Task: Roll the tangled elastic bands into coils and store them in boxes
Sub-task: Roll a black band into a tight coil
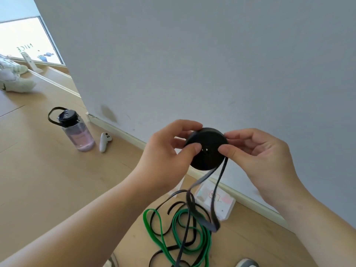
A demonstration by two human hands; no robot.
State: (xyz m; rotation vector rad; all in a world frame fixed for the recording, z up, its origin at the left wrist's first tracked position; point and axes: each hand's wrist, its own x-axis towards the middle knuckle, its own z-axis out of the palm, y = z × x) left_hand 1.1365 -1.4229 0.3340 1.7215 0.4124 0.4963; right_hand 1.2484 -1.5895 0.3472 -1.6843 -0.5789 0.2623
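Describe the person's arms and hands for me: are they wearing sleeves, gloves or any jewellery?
Nothing is worn that shows. The left hand and right hand are bare, with no gloves, rings or markings. The left forearm and right forearm are bare too, as far as the picture reaches: no sleeve edge, watch or bracelet in view. The thumbnails look short and unpainted.

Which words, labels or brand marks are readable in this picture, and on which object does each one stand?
"NICE": on the bright panel at the upper left; the letters appear turned around.
White box by the wall: a red-framed label, too blurred to read.
Water bottle: faint print, too small to read.
Black coil: no text visible.
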